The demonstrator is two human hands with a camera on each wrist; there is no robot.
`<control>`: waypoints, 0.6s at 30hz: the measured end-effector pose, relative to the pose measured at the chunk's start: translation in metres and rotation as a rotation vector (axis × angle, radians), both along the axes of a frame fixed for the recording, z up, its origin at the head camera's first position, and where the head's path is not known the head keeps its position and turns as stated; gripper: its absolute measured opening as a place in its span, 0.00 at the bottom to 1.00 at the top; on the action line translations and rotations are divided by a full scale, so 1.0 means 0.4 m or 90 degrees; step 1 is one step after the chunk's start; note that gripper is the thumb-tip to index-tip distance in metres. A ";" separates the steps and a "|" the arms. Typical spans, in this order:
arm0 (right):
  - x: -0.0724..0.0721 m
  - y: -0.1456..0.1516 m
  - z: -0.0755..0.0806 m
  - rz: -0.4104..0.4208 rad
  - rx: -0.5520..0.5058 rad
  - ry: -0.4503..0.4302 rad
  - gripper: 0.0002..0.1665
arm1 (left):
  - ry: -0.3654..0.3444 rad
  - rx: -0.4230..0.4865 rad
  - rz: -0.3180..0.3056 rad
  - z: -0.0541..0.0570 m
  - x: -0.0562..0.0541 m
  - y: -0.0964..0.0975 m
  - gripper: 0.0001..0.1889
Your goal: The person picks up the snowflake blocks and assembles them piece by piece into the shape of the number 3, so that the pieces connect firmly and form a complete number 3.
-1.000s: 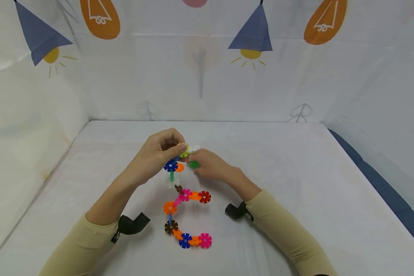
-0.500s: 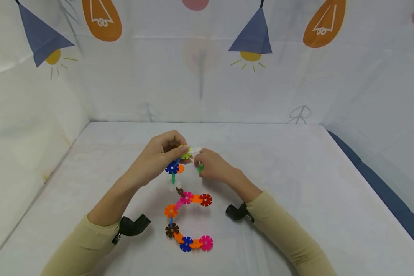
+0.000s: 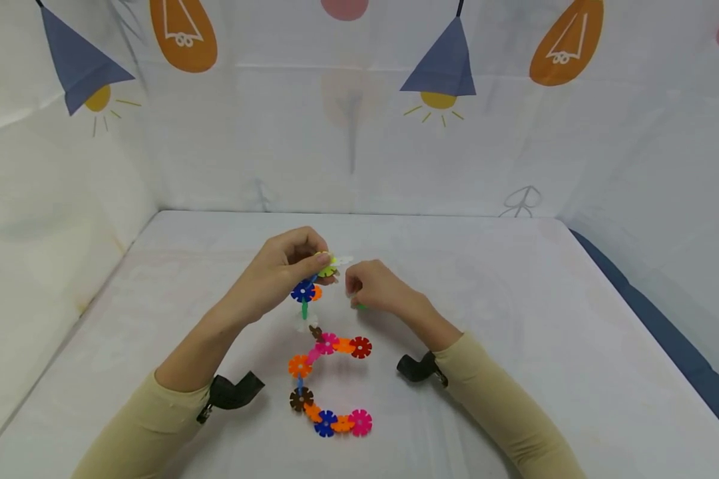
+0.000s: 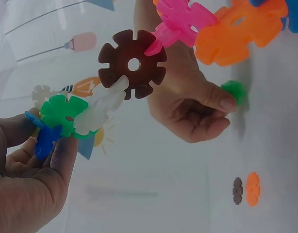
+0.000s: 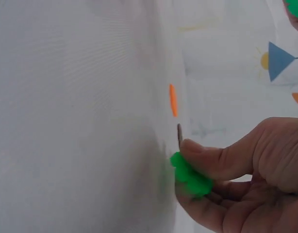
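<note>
My left hand [image 3: 278, 269] pinches a yellow notched plastic disc [image 3: 326, 267] at the upper end of a chain of interlocking snowflake discs. A white disc [image 3: 344, 261] sticks out beyond it to the right. From my fingers the chain runs toward me through a blue disc [image 3: 303, 291], a green one [image 4: 64, 115], a brown one [image 4: 117, 63] and several pink and orange ones, ending in a pink disc [image 3: 360, 422]. Just right of it, apart from the chain, my right hand [image 3: 379, 287] holds a loose green disc [image 5: 193, 178] between thumb and curled fingers.
A loose orange disc [image 4: 253, 188] and a brown disc [image 4: 237, 191] lie side by side on the white table [image 3: 485, 286]. A side branch of the chain ends in a red disc [image 3: 361, 347]. Printed white cloth [image 3: 275, 133] stands behind the table.
My right hand has drawn a little to the right, away from the chain, taking the green disc with it. My left hand keeps its hold on the yellow disc and has barely moved.
</note>
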State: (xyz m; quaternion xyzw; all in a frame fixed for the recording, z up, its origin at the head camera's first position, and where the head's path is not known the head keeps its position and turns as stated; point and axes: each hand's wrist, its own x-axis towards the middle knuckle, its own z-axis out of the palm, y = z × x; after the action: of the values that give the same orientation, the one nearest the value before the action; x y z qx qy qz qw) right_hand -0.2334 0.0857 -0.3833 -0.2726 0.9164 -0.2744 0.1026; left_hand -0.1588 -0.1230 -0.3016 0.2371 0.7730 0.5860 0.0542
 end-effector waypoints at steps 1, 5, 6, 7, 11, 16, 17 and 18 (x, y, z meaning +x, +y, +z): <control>0.001 0.002 0.004 0.003 -0.004 0.001 0.07 | -0.001 0.001 0.000 0.000 0.001 0.000 0.07; 0.006 0.010 0.029 0.005 -0.019 -0.003 0.05 | 0.000 -0.004 0.001 0.001 0.001 0.002 0.07; 0.007 0.014 0.038 0.001 -0.024 -0.007 0.05 | 0.002 -0.007 0.001 0.000 0.001 0.003 0.06; 0.008 0.018 0.047 -0.005 -0.031 -0.014 0.05 | 0.004 -0.011 0.002 0.000 0.001 0.004 0.06; 0.015 0.039 0.091 -0.024 -0.070 -0.042 0.03 | 0.014 -0.026 0.009 -0.003 0.001 0.006 0.06; 0.030 0.074 0.150 -0.017 -0.154 -0.087 0.06 | 0.025 -0.042 0.024 -0.002 0.006 0.010 0.06; 0.033 0.080 0.160 -0.018 -0.170 -0.091 0.06 | 0.028 -0.046 0.027 -0.001 0.007 0.011 0.06; 0.035 0.085 0.167 -0.022 -0.186 -0.090 0.06 | 0.033 -0.051 0.031 0.000 0.008 0.012 0.06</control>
State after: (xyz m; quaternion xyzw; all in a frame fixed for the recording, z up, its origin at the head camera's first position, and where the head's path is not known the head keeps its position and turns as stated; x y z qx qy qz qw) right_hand -0.2192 0.1196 -0.3164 -0.2489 0.8618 -0.4249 0.1216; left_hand -0.1556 -0.1182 -0.3016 0.2311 0.8024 0.5495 0.0296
